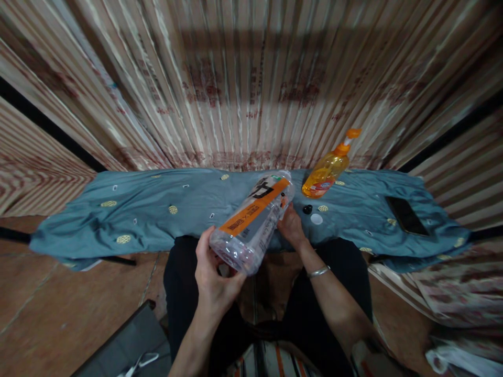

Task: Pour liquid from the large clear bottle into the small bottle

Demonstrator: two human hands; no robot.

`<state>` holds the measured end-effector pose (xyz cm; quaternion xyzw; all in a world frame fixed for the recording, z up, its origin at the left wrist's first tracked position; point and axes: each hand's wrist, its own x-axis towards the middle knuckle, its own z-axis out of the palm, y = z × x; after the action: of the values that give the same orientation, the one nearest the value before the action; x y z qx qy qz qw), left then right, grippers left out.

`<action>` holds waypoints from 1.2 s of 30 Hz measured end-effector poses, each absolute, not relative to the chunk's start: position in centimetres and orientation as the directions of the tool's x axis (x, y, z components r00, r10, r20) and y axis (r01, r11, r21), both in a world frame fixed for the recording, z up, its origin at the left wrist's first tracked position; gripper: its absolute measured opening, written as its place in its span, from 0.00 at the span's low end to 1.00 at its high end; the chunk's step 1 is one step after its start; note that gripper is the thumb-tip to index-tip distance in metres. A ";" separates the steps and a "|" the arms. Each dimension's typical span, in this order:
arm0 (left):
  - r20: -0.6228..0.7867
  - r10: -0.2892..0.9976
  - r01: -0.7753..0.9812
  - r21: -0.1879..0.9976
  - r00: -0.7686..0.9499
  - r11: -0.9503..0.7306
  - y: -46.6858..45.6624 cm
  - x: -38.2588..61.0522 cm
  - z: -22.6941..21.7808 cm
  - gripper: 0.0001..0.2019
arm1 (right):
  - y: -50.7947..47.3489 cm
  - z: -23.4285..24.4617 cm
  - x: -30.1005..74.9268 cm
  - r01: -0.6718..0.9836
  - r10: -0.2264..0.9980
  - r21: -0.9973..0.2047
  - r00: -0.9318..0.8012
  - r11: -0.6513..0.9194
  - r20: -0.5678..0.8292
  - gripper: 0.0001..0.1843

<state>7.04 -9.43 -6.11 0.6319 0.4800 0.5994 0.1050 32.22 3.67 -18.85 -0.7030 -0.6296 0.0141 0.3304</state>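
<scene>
A clear plastic bottle (245, 233) with a grey, white and orange label lies tilted between my two hands, above the front edge of the cloth. Its base points toward me and to the left. My left hand (216, 272) is wrapped round the base end. Around the upper end, on the right, my right hand (291, 226) is closed; part of its fingers is hidden behind the bottle. Just right of that hand lie a small black cap (307, 209) and a round whitish disc (316, 219). Farther back stands a pump bottle (324, 173) of orange liquid.
A blue-green patterned cloth (149, 204) covers the narrow table. A dark phone (406, 215) lies at its right. Striped curtains (251, 78) hang behind and at the sides, with black poles (51, 125) crossing them. A grey seat (129, 340) stands at the lower left.
</scene>
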 end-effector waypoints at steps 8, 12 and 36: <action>0.652 0.736 0.460 0.718 -0.184 -0.522 -9.4 7.0 -6.6 0.47 | 3.7 -18.5 31.6 0.873 0.912 -0.482 0.256 -0.075 0.322 0.39; 0.645 0.740 0.468 0.722 -0.191 -0.509 -9.4 7.0 -6.7 0.47 | 3.6 -18.4 32.0 0.884 0.909 -0.467 0.220 -0.032 0.354 0.37; 0.626 0.749 0.487 0.734 -0.216 -0.473 -9.6 7.4 -6.5 0.48 | 3.7 -18.2 31.7 0.866 0.909 -0.498 0.237 -0.038 0.343 0.35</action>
<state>7.44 -9.57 -6.54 0.6165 0.5013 0.5971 0.1096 31.71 3.74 -18.23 -0.7195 -0.6169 0.0339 0.3173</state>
